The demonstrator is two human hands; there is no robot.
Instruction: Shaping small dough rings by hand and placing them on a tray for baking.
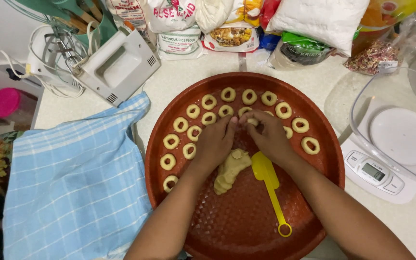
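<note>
Over a round reddish-brown tray (314, 192) on a pale counter, two bare hands are meeting at the middle. Left hand (215, 142) and right hand (268, 137) are pinching a small dough piece (252, 122) between their fingertips, seemingly shaping it into a ring. Finished dough rings (209, 102) are lying spaced in arcs, kept from sticking. Just below the hands, a dough lump (229, 171) and yellow spatula (267, 180) are sitting within easy reach. A blue checked cloth (73, 188) is lying left.
</note>
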